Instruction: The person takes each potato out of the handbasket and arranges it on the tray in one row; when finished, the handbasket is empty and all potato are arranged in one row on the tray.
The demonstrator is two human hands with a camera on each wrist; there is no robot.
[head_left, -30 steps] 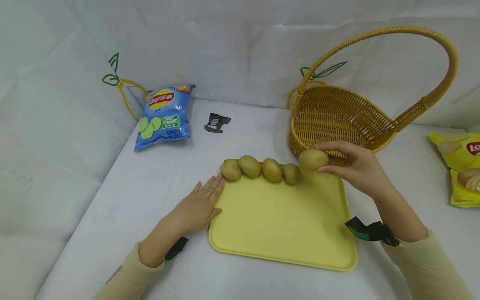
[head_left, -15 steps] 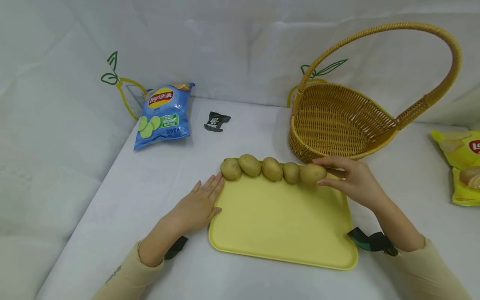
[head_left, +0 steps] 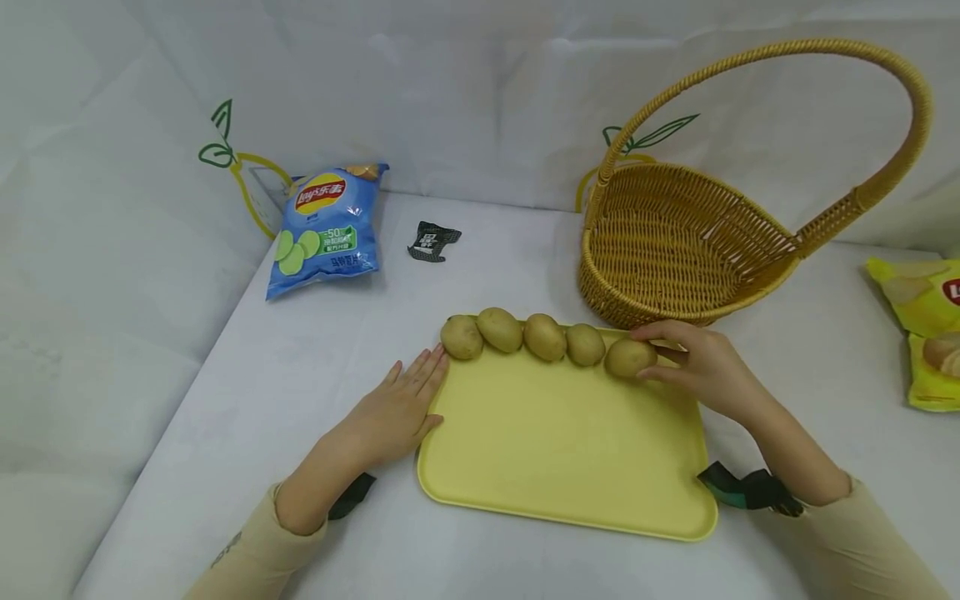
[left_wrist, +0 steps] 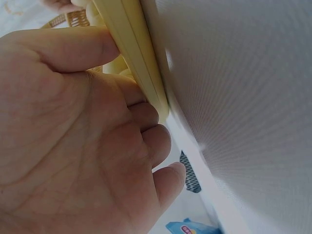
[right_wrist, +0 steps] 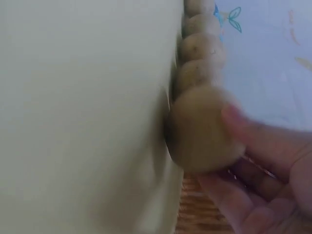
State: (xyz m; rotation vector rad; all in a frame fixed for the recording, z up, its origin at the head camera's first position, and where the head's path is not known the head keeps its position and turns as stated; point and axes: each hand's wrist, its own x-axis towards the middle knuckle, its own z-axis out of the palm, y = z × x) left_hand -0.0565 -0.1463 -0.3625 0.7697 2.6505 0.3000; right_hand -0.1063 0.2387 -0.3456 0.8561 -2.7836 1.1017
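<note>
Between thumb and fingers, my right hand (head_left: 693, 362) holds a potato (head_left: 628, 358) at the right end of a row along the far edge of a yellow tray (head_left: 562, 450). Several other potatoes (head_left: 544, 337) make up the row to its left. In the right wrist view the held potato (right_wrist: 204, 129) is close to the tray surface, slightly blurred. My left hand (head_left: 393, 417) lies with straight fingers against the tray's left edge, fingertips beside the leftmost potato (head_left: 461, 337). The left wrist view shows its palm (left_wrist: 73, 141) and the tray rim (left_wrist: 131, 53).
A wicker basket (head_left: 667, 242) with a tall handle stands just behind the tray's far right corner. A blue chip bag (head_left: 326, 229) leans at the back left. A small black wrapper (head_left: 433, 242) lies near it. A yellow chip bag (head_left: 926, 333) is at the right edge.
My right hand has lowered the potato from beside the basket's front onto the row's right end, then shifted it slightly right and nearer. My left hand has stayed in place.
</note>
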